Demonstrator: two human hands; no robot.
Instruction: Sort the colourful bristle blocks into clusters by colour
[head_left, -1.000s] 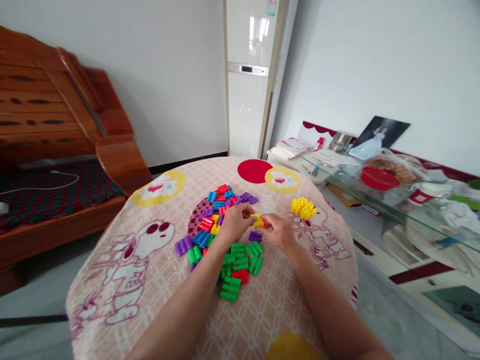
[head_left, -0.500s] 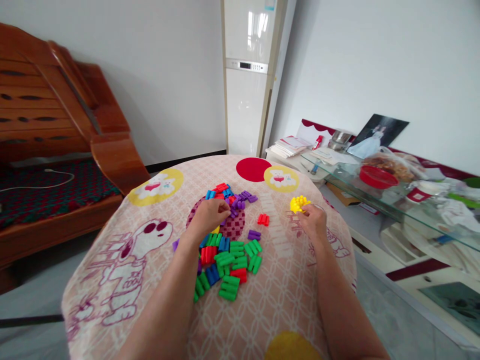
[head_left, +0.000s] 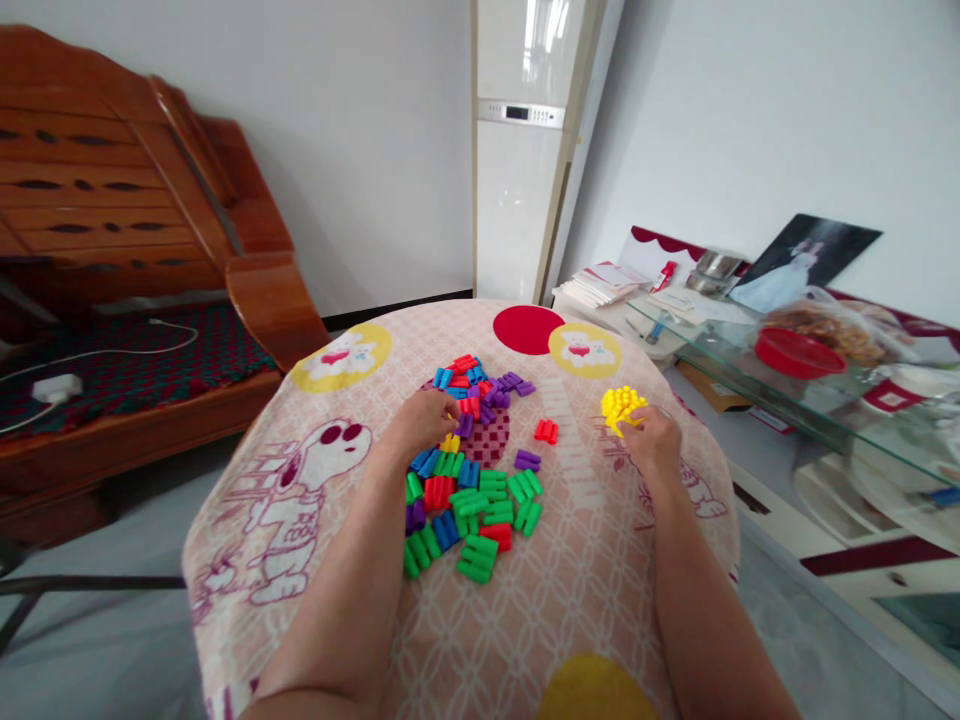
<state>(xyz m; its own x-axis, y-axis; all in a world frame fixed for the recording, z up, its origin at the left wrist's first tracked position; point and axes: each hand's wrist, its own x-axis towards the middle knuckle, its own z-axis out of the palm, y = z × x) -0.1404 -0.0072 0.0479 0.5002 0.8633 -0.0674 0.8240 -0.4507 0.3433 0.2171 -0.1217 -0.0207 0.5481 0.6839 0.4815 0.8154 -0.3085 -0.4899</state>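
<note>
A loose pile of ribbed plastic building blocks lies across the middle of the table. Green blocks [head_left: 495,495] are at its near side, and purple blocks [head_left: 514,383] at the far side. My left hand [head_left: 421,422] is over the pile's left edge, fingers drawn together beside a purple block [head_left: 465,426] and a yellow block [head_left: 450,443]. What its fingertips grip, if anything, is hidden. On the right, my right hand [head_left: 654,442] pinches a cluster of yellow blocks [head_left: 621,405] at its near side. A red block [head_left: 546,431] lies between the hands.
A patterned cloth covers the round table [head_left: 517,620]. Behind it stands a tall white cabinet-like appliance [head_left: 517,200]. A wooden bench [head_left: 97,220] is at the left. To the right, a glass-topped stand [head_left: 720,350] holds papers, a red bowl [head_left: 799,353] and a photo.
The whole view has shifted, so the table sits farther right. My left hand stays at the pile's left edge. My right hand still holds the yellow cluster, which shows more fully now.
</note>
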